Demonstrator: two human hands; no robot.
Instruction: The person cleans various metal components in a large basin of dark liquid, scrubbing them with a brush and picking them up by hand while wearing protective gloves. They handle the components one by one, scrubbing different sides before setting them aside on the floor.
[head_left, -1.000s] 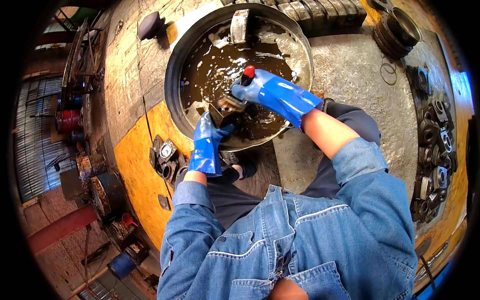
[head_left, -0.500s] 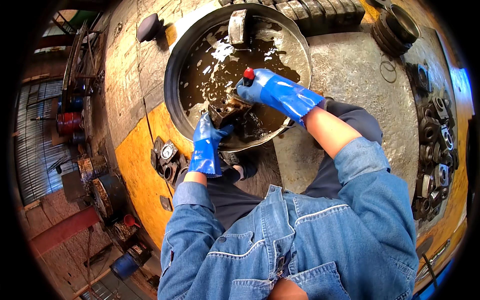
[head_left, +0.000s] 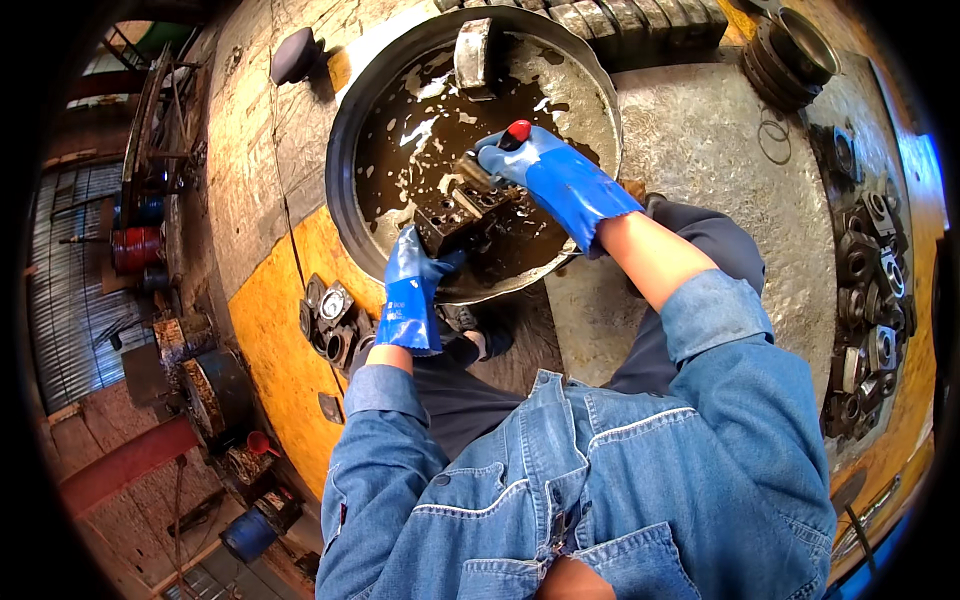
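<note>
Head cam: blue-gloved right hand [head_left: 522,162] is wrapped around a red-tipped brush [head_left: 474,172], bristles right by a dark metal block [head_left: 452,222] with holes, can't tell if touching. Left hand [head_left: 408,278] grips the block's left end. Block's inside the big round basin [head_left: 342,170], near side, murky brown liquid [head_left: 395,150] around it.

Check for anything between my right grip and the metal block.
Only the brush held in your right grip visibly stands between it and the metal block; your left grip is at the block's left side, outside that gap.
</note>
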